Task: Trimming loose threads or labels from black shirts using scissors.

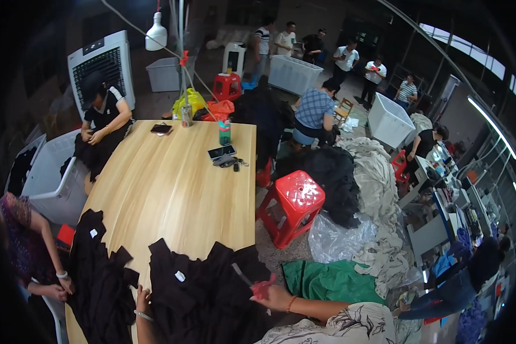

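A black garment [198, 292] with a small white label lies spread over the near end of the wooden table [172, 183]. My right hand [274, 297], a beaded band at its wrist, is closed round red-handled scissors [262, 288]; their pale blade points up and left above the garment's right part. My left hand [143, 299], wearing a light bracelet, is beside the garment's left edge. Its fingers look bent but apart, with nothing visible between them. Farther left, another black garment [100, 281] lies along the table edge, near a co-worker's hands [63, 288].
Phones [221, 152], keys and a green bottle [225, 135] stand toward the far table end. Right of the table are a red stool [295, 198], a green sack [332, 282] and heaps of pale cloth [372, 178]. Another person [103, 114] sits far left beside a white bin [54, 178].
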Demonstrator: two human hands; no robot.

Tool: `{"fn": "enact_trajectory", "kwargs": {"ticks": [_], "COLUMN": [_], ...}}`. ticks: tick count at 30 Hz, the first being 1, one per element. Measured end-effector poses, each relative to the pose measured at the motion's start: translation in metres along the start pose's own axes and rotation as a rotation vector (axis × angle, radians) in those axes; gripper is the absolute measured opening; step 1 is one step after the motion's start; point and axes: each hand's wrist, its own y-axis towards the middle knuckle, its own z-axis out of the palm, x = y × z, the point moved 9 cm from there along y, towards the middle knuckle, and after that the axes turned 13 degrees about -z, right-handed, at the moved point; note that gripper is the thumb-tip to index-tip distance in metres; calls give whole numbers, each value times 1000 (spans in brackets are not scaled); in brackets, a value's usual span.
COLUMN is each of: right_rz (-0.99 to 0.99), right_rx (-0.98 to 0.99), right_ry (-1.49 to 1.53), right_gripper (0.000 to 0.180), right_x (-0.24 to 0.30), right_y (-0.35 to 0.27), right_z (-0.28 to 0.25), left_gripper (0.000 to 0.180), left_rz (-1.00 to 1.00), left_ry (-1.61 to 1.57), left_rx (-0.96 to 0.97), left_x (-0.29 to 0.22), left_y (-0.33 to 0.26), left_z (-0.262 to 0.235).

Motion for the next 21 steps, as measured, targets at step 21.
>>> {"fn": "enact_trajectory", "kwargs": {"ticks": [21], "right_rz": [476], "right_rx": [79], "right_ry": [290], "right_gripper": [27], "right_x": [-101], "right_y": [-108], "right_z": [114], "left_gripper": [96], "left_rz": [304], "left_ry": [750], "left_rx": [-15], "left_x": [-23], "left_y": [26], "left_z": [98]}}
